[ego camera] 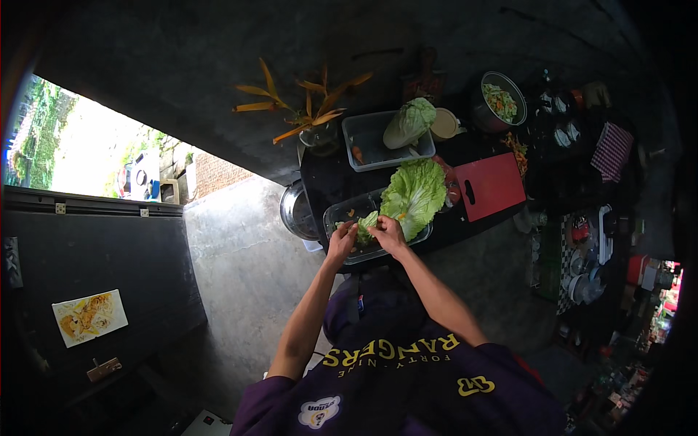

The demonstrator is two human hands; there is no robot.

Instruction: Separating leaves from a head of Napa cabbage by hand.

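Between my two hands is a small torn piece of napa cabbage leaf [367,222]. My left hand [343,241] pinches its left side, and my right hand [390,234] grips the right side. Both hands are over a clear plastic container [334,211] with a few small vegetable scraps inside. A large napa cabbage leaf [417,188] lies across the container's right part, just beyond my right hand. Farther back, a head of napa cabbage [410,124] rests in a second plastic container [372,163], along with a small orange piece [357,155], possibly carrot.
A red cutting board [495,185] lies on the black table [327,174], right of the leaf. Beyond it stand a pot [493,124] of shredded vegetables and orange peelings [515,150]. A glass vase [319,139] with yellowish leaves is at back left. A metal basin [297,210] sits beside the table's left edge.
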